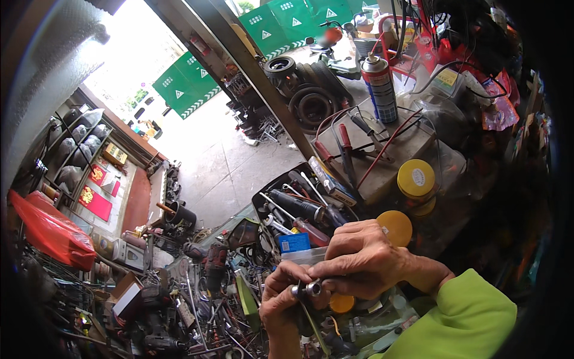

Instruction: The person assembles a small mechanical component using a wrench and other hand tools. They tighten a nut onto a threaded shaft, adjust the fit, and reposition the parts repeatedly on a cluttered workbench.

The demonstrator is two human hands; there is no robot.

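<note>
Both my hands meet at the lower middle over the cluttered bench. Small round-ended metal pieces (312, 288), shiny with a dark hole in the end, are pinched between my fingers; their exact kind I cannot make out. My left hand (280, 294) has its thumb and fingers closed around the left side of these pieces. From the right, my right hand (368, 257) reaches over with bent fingers and grips the same pieces. A thin, long strip or rod (314, 328) slants down just below my fingers. Palms and some fingertips are hidden.
Beyond my hands sits a black tool box (261, 200) with screwdrivers and wrenches. A spray can (379, 90) and pliers (347, 152) stand or lie on a block at right, near yellow lids (416, 178). Loose tools and a drill (215, 266) crowd the left.
</note>
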